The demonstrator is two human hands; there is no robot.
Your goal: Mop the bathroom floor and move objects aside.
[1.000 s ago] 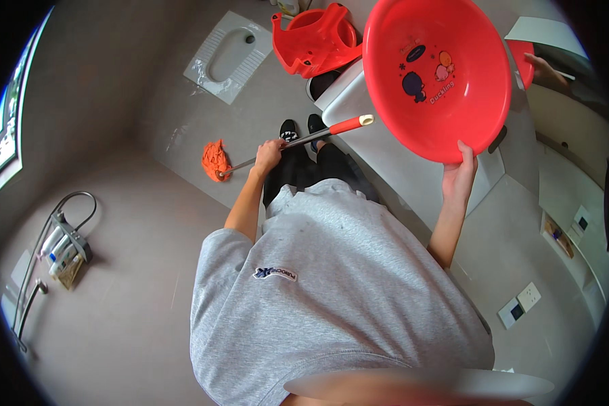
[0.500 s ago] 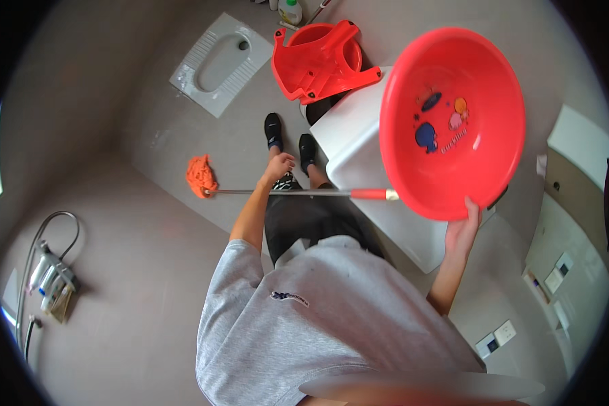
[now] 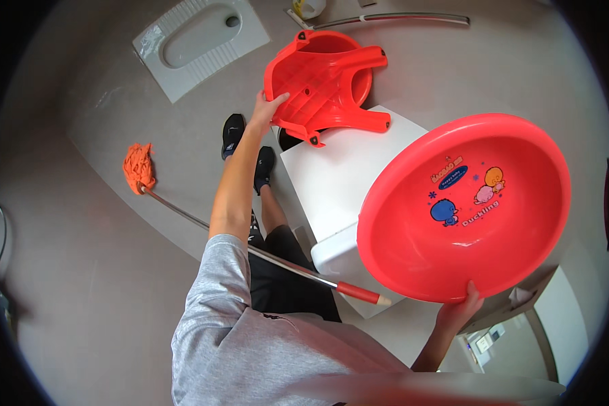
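A round red plastic basin (image 3: pixel 507 243) with cartoon ducklings printed inside is tilted at the right, its open side showing. My right hand (image 3: pixel 459 312) grips its lower rim, thumb inside and fingers behind. My left hand (image 3: pixel 266 110) reaches forward and holds the near left edge of a red plastic stool (image 3: pixel 301 98). The stool is upturned, its legs and ribbed underside showing, and another round red vessel (image 3: pixel 365 84) shows partly behind it. The thumb lies over the stool's edge; the other fingers are mostly hidden.
A white box-like unit (image 3: pixel 331 176) stands below the stool and basin. A mop with an orange head (image 3: pixel 139 168) and red grip (image 3: pixel 358 292) slants past my legs. A squat toilet (image 3: pixel 206 34) is set in the floor, far left. A metal pole (image 3: pixel 399 16) lies at the back.
My left hand has gone from beside my thigh to the stool's edge and taken hold. The basin, still in my right hand, appears lower and further right. The view has shifted.
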